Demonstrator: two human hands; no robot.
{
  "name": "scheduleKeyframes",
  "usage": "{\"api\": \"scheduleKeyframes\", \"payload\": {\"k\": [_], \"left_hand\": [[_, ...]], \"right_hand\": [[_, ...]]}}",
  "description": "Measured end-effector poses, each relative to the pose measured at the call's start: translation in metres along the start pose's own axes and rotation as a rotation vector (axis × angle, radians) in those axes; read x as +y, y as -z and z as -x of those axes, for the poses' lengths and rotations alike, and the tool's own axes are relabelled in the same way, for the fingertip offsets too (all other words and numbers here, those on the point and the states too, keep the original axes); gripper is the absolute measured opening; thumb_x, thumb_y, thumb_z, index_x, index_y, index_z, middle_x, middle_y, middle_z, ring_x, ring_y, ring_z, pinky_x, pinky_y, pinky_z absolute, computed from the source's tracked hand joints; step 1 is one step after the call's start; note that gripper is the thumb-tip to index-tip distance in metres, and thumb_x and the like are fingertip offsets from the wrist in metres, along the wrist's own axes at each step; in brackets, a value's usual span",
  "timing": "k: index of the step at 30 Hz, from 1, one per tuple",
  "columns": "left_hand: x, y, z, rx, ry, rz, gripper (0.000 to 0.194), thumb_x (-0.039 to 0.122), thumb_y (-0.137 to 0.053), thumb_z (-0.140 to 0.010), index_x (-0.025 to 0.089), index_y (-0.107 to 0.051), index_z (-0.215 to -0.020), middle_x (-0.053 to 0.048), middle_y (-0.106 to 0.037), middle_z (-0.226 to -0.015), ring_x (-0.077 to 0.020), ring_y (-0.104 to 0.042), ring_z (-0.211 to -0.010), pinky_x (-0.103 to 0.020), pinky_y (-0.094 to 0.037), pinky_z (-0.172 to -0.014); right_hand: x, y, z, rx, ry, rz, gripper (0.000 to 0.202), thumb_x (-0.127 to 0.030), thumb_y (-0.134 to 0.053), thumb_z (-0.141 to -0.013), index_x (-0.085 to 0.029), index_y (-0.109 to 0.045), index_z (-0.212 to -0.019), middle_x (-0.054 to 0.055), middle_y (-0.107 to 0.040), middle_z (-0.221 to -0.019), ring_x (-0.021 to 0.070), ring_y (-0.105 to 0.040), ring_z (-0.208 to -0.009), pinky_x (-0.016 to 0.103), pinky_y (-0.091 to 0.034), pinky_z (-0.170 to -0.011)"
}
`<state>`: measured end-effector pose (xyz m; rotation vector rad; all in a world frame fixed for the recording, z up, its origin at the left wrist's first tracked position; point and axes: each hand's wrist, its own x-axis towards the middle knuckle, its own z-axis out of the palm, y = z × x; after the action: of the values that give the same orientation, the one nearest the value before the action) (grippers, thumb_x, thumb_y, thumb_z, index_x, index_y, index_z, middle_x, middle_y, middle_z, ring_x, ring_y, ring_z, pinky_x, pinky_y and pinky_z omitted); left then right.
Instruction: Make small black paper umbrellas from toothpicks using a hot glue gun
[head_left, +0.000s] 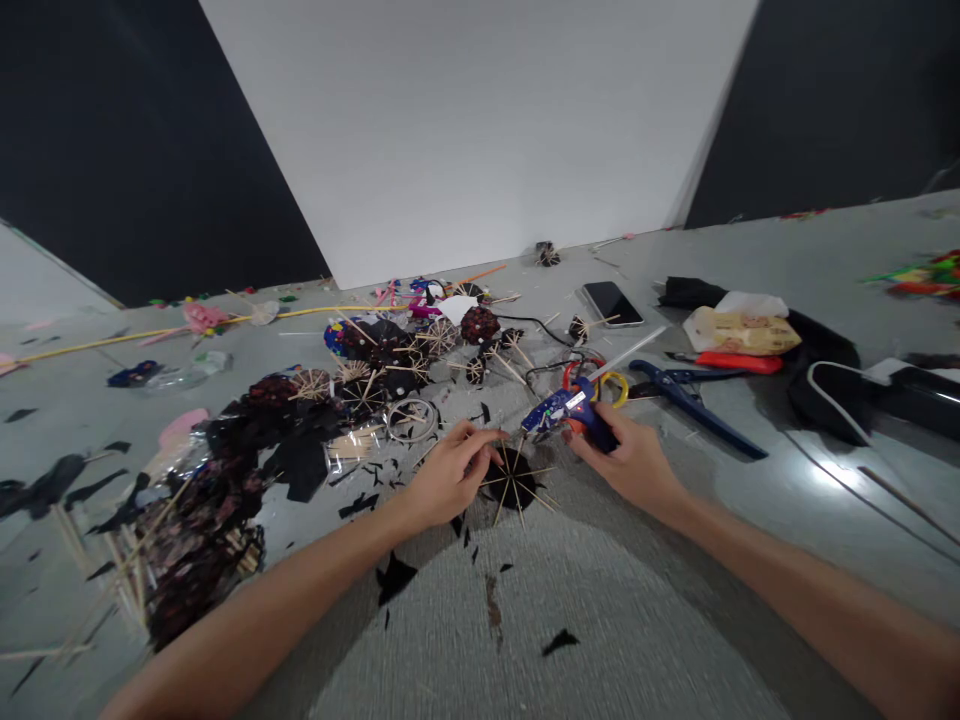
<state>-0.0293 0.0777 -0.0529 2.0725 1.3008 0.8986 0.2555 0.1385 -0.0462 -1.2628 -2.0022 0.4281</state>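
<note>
My right hand (634, 460) is wrapped round the handle of a blue hot glue gun (559, 403), with a clear glue stick (630, 352) jutting from its back. The gun's nozzle points left, just above a round black disc (511, 482) lying on the floor. Thin wooden sticks fan out across that disc like spokes. At the disc's left edge is my left hand (454, 475), its fingers curled and thumb and forefinger close together. Whatever lies between those fingertips is too small to make out.
Blue-handled pliers (694, 405), a phone (613, 303), a yellow tape roll (615, 389) and a red cutter (739, 362) lie to the right. Several finished-looking spoked discs (364, 393), a clear tape roll (411, 420) and black scraps (395, 577) spread leftward. A white panel (487, 130) stands behind.
</note>
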Motion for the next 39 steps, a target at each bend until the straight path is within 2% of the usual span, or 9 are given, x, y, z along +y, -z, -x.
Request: {"api": "scheduleKeyframes", "payload": {"k": [4, 10, 16, 22, 25, 29, 34, 39], "left_hand": [[-0.0024, -0.0012, 0.0001, 0.006, -0.001, 0.015, 0.032, 0.028, -0.040, -0.110, 0.026, -0.064, -0.132, -0.007, -0.066, -0.108, -0.0144, -0.068, -0.083, -0.028, -0.054, -0.072], [-0.0024, -0.0011, 0.0004, 0.023, -0.008, 0.051, 0.033, 0.029, -0.039, -0.111, 0.025, -0.064, -0.132, -0.008, -0.064, -0.110, -0.0155, -0.070, -0.090, -0.030, -0.055, -0.079], [-0.0038, -0.0009, 0.0005, 0.009, 0.011, 0.057, 0.032, 0.028, -0.040, -0.110, 0.026, -0.063, -0.132, -0.007, -0.064, -0.108, -0.0151, -0.069, -0.086, -0.029, -0.052, -0.074], [-0.0030, -0.0002, 0.0002, 0.003, 0.017, 0.056, 0.032, 0.027, -0.040, -0.110, 0.025, -0.063, -0.132, -0.006, -0.065, -0.106, -0.0157, -0.069, -0.089, -0.030, -0.053, -0.079], [-0.0013, 0.0003, 0.0002, 0.008, 0.017, 0.065, 0.032, 0.028, -0.041, -0.110, 0.025, -0.064, -0.132, -0.007, -0.066, -0.107, -0.0159, -0.069, -0.089, -0.029, -0.052, -0.076], [0.0001, 0.0015, -0.0011, 0.111, 0.013, 0.077, 0.031, 0.030, -0.045, -0.108, 0.023, -0.067, -0.128, -0.009, -0.069, -0.106, -0.0178, -0.067, -0.091, -0.031, -0.053, -0.081], [-0.0031, 0.0019, -0.0062, 0.275, 0.131, 0.154, 0.022, 0.034, -0.058, -0.103, 0.022, -0.071, -0.114, -0.005, -0.072, -0.094, -0.0172, -0.065, -0.082, -0.031, -0.051, -0.079], [-0.0092, 0.0006, -0.0094, 0.326, 0.219, 0.217, 0.020, 0.040, -0.070, -0.095, 0.021, -0.075, -0.100, -0.003, -0.074, -0.092, -0.0163, -0.063, -0.079, -0.029, -0.049, -0.074]], "right_hand": [[0.0005, -0.0001, -0.0002, 0.018, 0.015, 0.006, 0.027, -0.047, -0.066, -0.090, -0.021, -0.059, -0.086, -0.001, -0.060, -0.067, 0.0146, -0.052, -0.059, 0.027, -0.038, -0.059], [0.0000, 0.0003, 0.0001, 0.009, 0.011, 0.000, 0.027, -0.047, -0.066, -0.091, -0.022, -0.059, -0.085, -0.001, -0.061, -0.067, 0.0142, -0.052, -0.058, 0.027, -0.038, -0.059], [-0.0015, 0.0015, 0.0002, 0.020, -0.001, -0.003, 0.026, -0.046, -0.066, -0.090, -0.022, -0.058, -0.084, -0.002, -0.059, -0.065, 0.0134, -0.050, -0.057, 0.027, -0.037, -0.058], [-0.0026, 0.0020, 0.0001, 0.017, -0.019, -0.024, 0.027, -0.046, -0.066, -0.090, -0.023, -0.057, -0.083, -0.003, -0.057, -0.064, 0.0131, -0.049, -0.057, 0.027, -0.037, -0.057], [-0.0023, 0.0017, 0.0003, 0.019, -0.021, -0.026, 0.027, -0.046, -0.066, -0.090, -0.023, -0.056, -0.082, -0.003, -0.056, -0.064, 0.0132, -0.049, -0.057, 0.027, -0.036, -0.057], [-0.0013, 0.0013, 0.0005, 0.021, -0.030, -0.020, 0.028, -0.047, -0.066, -0.089, -0.023, -0.054, -0.080, -0.003, -0.055, -0.064, 0.0132, -0.049, -0.057, 0.026, -0.036, -0.057], [-0.0028, 0.0017, 0.0000, 0.026, -0.031, -0.024, 0.028, -0.046, -0.066, -0.089, -0.023, -0.054, -0.080, -0.003, -0.054, -0.062, 0.0130, -0.047, -0.056, 0.026, -0.036, -0.056], [-0.0046, 0.0024, 0.0003, 0.024, -0.031, -0.030, 0.027, -0.045, -0.066, -0.089, -0.023, -0.055, -0.080, -0.004, -0.054, -0.061, 0.0125, -0.046, -0.055, 0.026, -0.035, -0.055]]}}
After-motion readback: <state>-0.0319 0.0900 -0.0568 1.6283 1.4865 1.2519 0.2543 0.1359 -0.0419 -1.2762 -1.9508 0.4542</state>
